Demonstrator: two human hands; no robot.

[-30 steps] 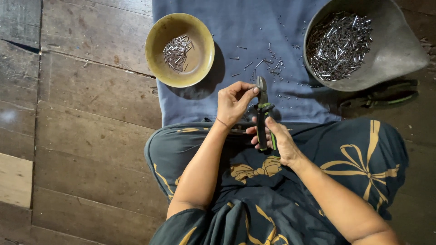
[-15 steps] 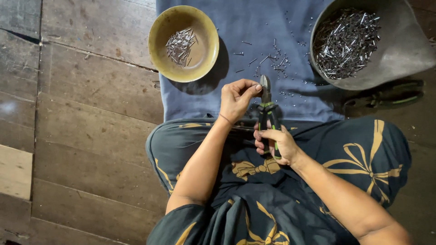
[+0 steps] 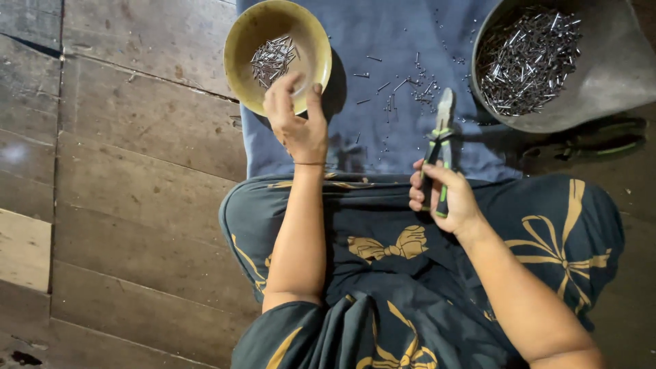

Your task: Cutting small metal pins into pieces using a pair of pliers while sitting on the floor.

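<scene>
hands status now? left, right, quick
Left hand: open, empty, over the yellow bowl rim.
Right hand: closed on the pliers.

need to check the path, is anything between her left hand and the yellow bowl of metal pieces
Nothing visible. The left hand hovers at the yellow bowl's near rim, fingers spread, with nothing between them.

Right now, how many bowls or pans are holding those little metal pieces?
2. A yellow bowl sits at the top by the left hand; a grey pan sits at the top right, partly cut off by the frame.
</scene>
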